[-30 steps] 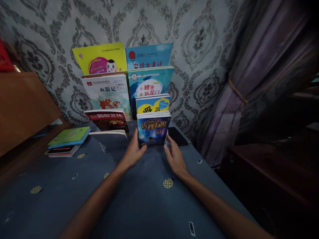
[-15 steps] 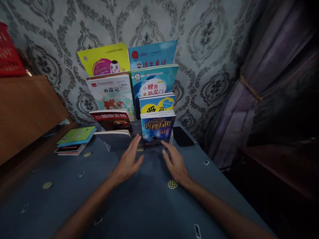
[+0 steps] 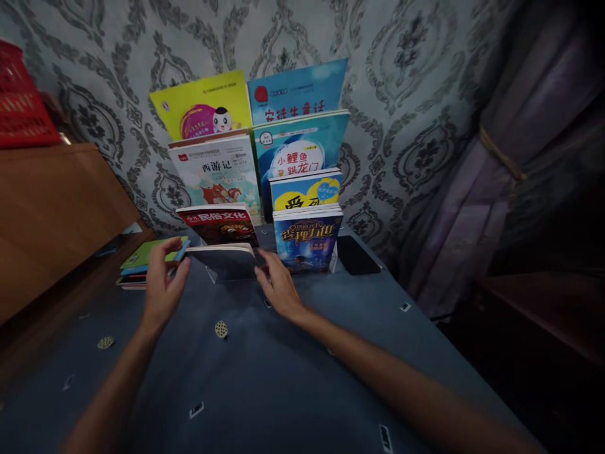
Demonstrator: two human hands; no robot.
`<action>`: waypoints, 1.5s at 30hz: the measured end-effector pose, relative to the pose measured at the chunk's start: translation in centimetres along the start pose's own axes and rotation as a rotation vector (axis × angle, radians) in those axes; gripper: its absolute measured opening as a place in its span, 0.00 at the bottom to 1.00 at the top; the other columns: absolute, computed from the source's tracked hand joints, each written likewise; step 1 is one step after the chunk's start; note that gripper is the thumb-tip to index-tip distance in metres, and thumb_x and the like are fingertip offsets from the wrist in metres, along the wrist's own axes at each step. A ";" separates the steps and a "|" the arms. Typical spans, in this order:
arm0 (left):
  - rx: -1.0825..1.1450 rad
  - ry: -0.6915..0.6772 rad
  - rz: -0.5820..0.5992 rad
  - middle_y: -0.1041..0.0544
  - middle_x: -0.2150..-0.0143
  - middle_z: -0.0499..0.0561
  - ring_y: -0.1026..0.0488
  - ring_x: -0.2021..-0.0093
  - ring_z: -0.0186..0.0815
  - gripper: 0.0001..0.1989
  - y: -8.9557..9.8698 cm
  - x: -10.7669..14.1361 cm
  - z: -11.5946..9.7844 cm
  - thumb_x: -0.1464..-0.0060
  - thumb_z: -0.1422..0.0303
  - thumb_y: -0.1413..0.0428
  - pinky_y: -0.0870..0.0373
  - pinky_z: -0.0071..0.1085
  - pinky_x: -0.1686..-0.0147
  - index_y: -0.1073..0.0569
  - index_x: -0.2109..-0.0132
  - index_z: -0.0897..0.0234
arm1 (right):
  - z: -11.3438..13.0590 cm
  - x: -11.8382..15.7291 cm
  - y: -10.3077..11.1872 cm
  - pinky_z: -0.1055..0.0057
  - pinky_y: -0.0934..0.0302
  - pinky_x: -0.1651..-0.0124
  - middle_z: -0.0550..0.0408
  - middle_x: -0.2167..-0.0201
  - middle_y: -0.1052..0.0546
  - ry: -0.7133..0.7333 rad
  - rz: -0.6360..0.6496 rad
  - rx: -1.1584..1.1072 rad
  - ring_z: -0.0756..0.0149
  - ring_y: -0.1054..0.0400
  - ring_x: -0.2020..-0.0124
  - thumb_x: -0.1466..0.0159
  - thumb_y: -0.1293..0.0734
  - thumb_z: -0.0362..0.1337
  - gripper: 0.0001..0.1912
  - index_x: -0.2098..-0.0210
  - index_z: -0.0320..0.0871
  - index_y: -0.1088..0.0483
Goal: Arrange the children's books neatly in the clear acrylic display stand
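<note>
Left hand [image 3: 163,287] has moved leftward beside grey book [image 3: 225,262], partly blocking book stack [image 3: 139,257].

Red book [image 3: 218,222] part-hidden behind grey book [image 3: 224,261], forearms [image 3: 116,375] cropped

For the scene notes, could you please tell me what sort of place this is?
Probably a room in a home: patterned wallpaper, a tied-back curtain, and children's books standing on a cloth-covered table.
</note>
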State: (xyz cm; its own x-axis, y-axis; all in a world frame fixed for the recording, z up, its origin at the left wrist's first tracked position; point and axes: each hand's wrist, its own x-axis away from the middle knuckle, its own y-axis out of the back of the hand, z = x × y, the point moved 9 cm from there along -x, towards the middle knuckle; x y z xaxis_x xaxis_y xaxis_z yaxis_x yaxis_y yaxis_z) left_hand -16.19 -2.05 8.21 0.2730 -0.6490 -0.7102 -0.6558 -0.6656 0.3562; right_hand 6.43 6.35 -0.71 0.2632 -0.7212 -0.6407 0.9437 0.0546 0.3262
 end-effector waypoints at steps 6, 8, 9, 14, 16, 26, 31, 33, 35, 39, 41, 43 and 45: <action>0.239 0.241 0.107 0.24 0.47 0.55 0.28 0.44 0.45 0.24 -3.5 0.7 6.1 0.51 0.60 0.40 0.29 0.36 0.50 0.30 0.47 0.60 | -1.4 -0.4 -1.2 0.58 0.32 0.45 0.44 0.50 0.23 -0.013 -0.046 -0.002 0.57 0.27 0.51 0.31 0.40 0.35 0.19 0.42 0.42 0.31; 0.273 0.275 0.119 0.23 0.51 0.54 0.26 0.48 0.44 0.22 -4.3 1.1 6.8 0.52 0.60 0.39 0.28 0.36 0.51 0.28 0.50 0.61 | -1.9 -0.2 -1.5 0.58 0.31 0.45 0.44 0.51 0.23 -0.016 -0.051 -0.009 0.57 0.27 0.51 0.31 0.40 0.35 0.19 0.43 0.42 0.30; 0.284 0.284 0.132 0.22 0.52 0.54 0.26 0.49 0.44 0.21 -4.6 1.2 6.9 0.52 0.60 0.40 0.27 0.36 0.52 0.28 0.51 0.62 | -2.2 -0.1 -1.7 0.59 0.31 0.46 0.44 0.51 0.23 -0.018 -0.052 -0.012 0.57 0.27 0.51 0.31 0.41 0.34 0.18 0.43 0.42 0.30; 0.281 0.292 0.184 0.20 0.55 0.53 0.25 0.49 0.45 0.19 -5.7 1.2 6.9 0.52 0.60 0.42 0.27 0.37 0.51 0.26 0.52 0.63 | -3.3 0.6 -2.2 0.60 0.31 0.47 0.46 0.52 0.24 -0.030 -0.058 -0.029 0.59 0.27 0.53 0.30 0.42 0.35 0.19 0.42 0.44 0.31; 0.266 0.290 0.184 0.20 0.56 0.52 0.25 0.49 0.44 0.19 -5.9 1.2 7.3 0.53 0.62 0.42 0.27 0.37 0.51 0.26 0.53 0.62 | -3.3 0.9 -2.3 0.61 0.31 0.46 0.46 0.50 0.24 -0.026 -0.053 -0.040 0.59 0.28 0.52 0.29 0.42 0.35 0.19 0.40 0.44 0.33; 0.277 0.312 0.009 0.19 0.56 0.51 0.23 0.51 0.41 0.21 -2.4 -3.4 6.8 0.46 0.50 0.39 0.27 0.30 0.60 0.24 0.52 0.59 | -3.1 1.3 -2.6 0.59 0.30 0.48 0.45 0.48 0.26 -0.066 -0.058 -0.049 0.59 0.27 0.56 0.29 0.43 0.34 0.22 0.37 0.47 0.36; 0.398 0.374 0.164 0.19 0.51 0.51 0.22 0.55 0.40 0.28 -4.1 -6.4 5.8 0.57 0.48 0.32 0.23 0.30 0.64 0.24 0.53 0.59 | -3.3 1.3 -2.6 0.59 0.30 0.47 0.46 0.48 0.26 -0.084 -0.046 -0.031 0.59 0.27 0.56 0.30 0.43 0.34 0.22 0.37 0.48 0.37; 0.399 0.454 0.252 0.18 0.55 0.52 0.20 0.59 0.42 0.29 -5.2 -6.6 6.3 0.62 0.47 0.30 0.21 0.33 0.65 0.24 0.57 0.60 | -3.4 1.3 -2.6 0.59 0.30 0.47 0.46 0.47 0.26 -0.094 -0.042 -0.028 0.59 0.27 0.54 0.29 0.44 0.34 0.22 0.37 0.49 0.36; 0.395 0.501 0.278 0.17 0.58 0.52 0.20 0.60 0.44 0.28 -5.8 -6.7 6.8 0.63 0.47 0.29 0.20 0.36 0.66 0.24 0.61 0.60 | -3.4 1.3 -2.6 0.59 0.30 0.47 0.46 0.47 0.26 -0.102 -0.039 -0.026 0.59 0.27 0.54 0.29 0.44 0.34 0.22 0.37 0.49 0.36; 0.414 0.470 0.261 0.17 0.59 0.52 0.20 0.56 0.46 0.26 -6.4 -7.0 6.9 0.61 0.46 0.31 0.19 0.39 0.61 0.25 0.63 0.59 | -3.3 1.2 -2.6 0.58 0.30 0.47 0.44 0.47 0.26 -0.097 -0.035 -0.032 0.58 0.27 0.54 0.28 0.45 0.34 0.22 0.37 0.45 0.36; 0.401 0.440 0.261 0.17 0.59 0.53 0.20 0.55 0.47 0.27 -6.5 -7.0 6.7 0.61 0.45 0.32 0.20 0.39 0.60 0.25 0.62 0.60 | -3.2 1.2 -2.5 0.59 0.30 0.47 0.45 0.47 0.26 -0.087 -0.044 -0.035 0.58 0.27 0.52 0.28 0.45 0.34 0.22 0.37 0.45 0.36; 0.373 0.410 0.274 0.17 0.59 0.53 0.20 0.54 0.47 0.28 -6.6 -7.1 6.5 0.60 0.44 0.34 0.20 0.39 0.60 0.25 0.61 0.61 | -3.1 1.1 -2.4 0.59 0.30 0.46 0.45 0.47 0.25 -0.081 -0.056 -0.032 0.58 0.27 0.51 0.28 0.45 0.34 0.21 0.38 0.47 0.35; 0.358 0.399 0.289 0.17 0.60 0.53 0.20 0.54 0.48 0.29 -6.8 -7.0 6.3 0.59 0.42 0.35 0.20 0.38 0.61 0.25 0.61 0.61 | -2.9 0.9 -2.2 0.58 0.30 0.45 0.44 0.46 0.25 -0.070 -0.062 -0.034 0.57 0.27 0.50 0.29 0.44 0.34 0.21 0.38 0.46 0.35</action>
State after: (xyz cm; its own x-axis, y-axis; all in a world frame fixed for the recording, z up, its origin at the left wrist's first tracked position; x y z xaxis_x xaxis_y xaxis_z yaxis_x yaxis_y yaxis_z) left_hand -18.13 9.34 6.97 0.2465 -0.9189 -0.3079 -0.9195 -0.3221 0.2252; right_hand 5.14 7.58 -4.01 0.1902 -0.7704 -0.6085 0.9644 0.0306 0.2627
